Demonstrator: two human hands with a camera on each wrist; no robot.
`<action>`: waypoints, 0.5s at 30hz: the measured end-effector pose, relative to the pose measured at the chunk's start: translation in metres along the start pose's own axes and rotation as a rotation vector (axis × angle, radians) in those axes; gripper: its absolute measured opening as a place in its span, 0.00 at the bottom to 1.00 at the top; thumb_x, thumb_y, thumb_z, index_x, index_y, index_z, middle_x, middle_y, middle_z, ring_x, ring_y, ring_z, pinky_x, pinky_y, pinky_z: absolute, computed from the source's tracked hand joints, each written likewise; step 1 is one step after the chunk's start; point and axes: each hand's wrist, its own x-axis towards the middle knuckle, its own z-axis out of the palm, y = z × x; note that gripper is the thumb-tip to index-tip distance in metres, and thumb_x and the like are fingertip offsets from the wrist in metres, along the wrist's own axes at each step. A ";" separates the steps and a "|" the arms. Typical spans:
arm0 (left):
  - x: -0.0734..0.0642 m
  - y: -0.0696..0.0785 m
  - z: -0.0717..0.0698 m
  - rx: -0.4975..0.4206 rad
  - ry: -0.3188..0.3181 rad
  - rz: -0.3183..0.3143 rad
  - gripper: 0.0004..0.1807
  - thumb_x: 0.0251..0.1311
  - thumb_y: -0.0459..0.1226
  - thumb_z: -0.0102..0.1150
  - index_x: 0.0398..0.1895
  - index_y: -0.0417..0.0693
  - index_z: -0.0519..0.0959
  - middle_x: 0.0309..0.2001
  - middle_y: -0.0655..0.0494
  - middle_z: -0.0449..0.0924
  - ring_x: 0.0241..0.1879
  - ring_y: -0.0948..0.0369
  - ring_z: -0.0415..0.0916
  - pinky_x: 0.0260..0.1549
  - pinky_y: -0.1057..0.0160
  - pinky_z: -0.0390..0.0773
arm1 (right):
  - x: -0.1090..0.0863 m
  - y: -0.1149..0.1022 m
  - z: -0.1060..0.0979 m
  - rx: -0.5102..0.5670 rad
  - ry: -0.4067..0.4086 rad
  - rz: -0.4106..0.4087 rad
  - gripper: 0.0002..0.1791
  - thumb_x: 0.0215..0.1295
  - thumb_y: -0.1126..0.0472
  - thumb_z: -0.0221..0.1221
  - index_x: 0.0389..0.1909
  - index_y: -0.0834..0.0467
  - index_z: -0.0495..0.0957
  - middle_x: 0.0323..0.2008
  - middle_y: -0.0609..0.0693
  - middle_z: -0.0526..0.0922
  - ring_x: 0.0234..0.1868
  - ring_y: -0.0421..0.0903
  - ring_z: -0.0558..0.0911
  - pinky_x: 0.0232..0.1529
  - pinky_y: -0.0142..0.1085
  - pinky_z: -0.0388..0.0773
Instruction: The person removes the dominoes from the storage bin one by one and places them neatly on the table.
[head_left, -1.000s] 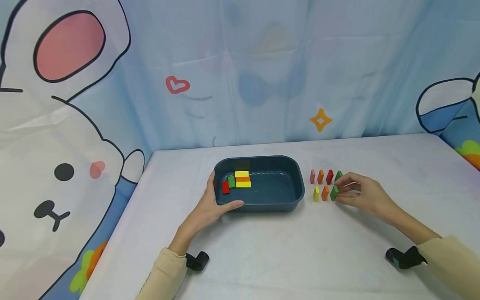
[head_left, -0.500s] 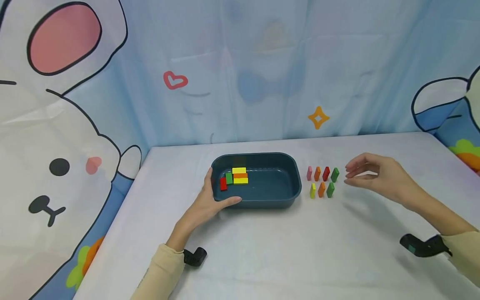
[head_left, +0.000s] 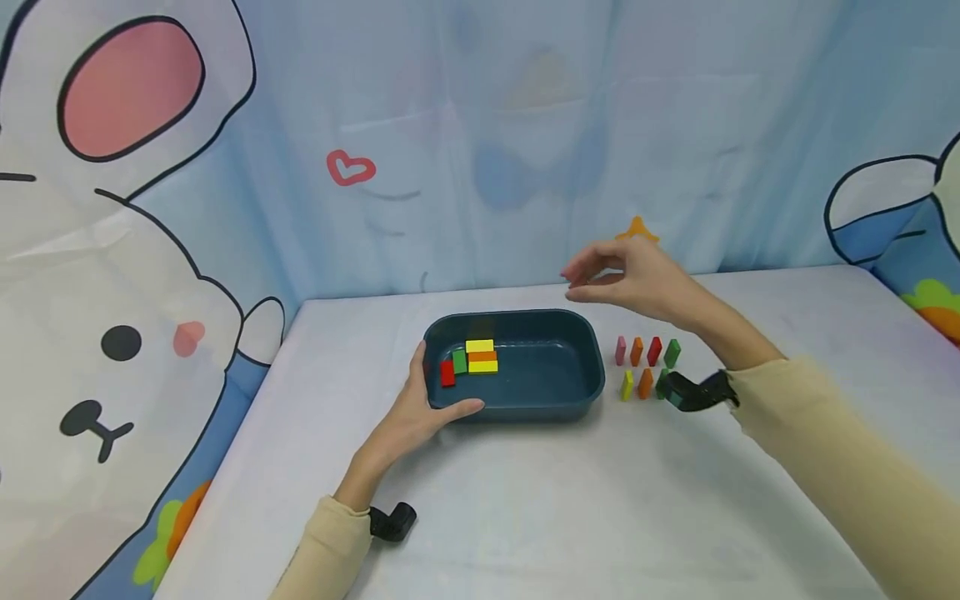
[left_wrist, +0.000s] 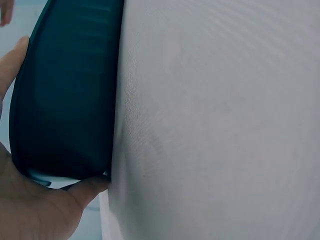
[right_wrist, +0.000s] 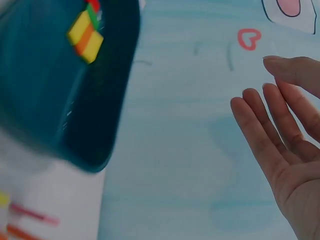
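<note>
Behind everything hangs a cartoon-printed curtain (head_left: 450, 250), with a white tablecloth (head_left: 525, 508) in front. On the cloth sits a teal, round-cornered tray (head_left: 525, 414), near the standing blocks, perhaps to keep both within easy reach. The left hand (head_left: 422, 408) grips the tray's near left corner, fingers outside the wall and thumb along the rim, likely to keep it from sliding. The right hand (head_left: 641, 275) is raised by the tray's far right corner, fingers loosely bent and nothing visible in them. A black wrist camera (head_left: 697, 392) partly hides one green block (head_left: 660, 385), among seven standing blocks (head_left: 655, 351) set on end in rows of four and three, apart from one another, presumably so fingertips fit around each. Inside the tray's left half, five gathered blocks (head_left: 482, 367) lie close together: yellow, orange, yellow, green and red.
</note>
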 end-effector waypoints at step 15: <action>-0.006 0.006 0.001 -0.019 0.003 -0.017 0.69 0.59 0.55 0.75 0.86 0.52 0.30 0.85 0.44 0.38 0.81 0.44 0.47 0.75 0.35 0.54 | 0.083 -0.012 0.075 -0.136 -0.304 -0.168 0.11 0.67 0.67 0.69 0.48 0.65 0.87 0.45 0.58 0.90 0.47 0.54 0.88 0.53 0.49 0.84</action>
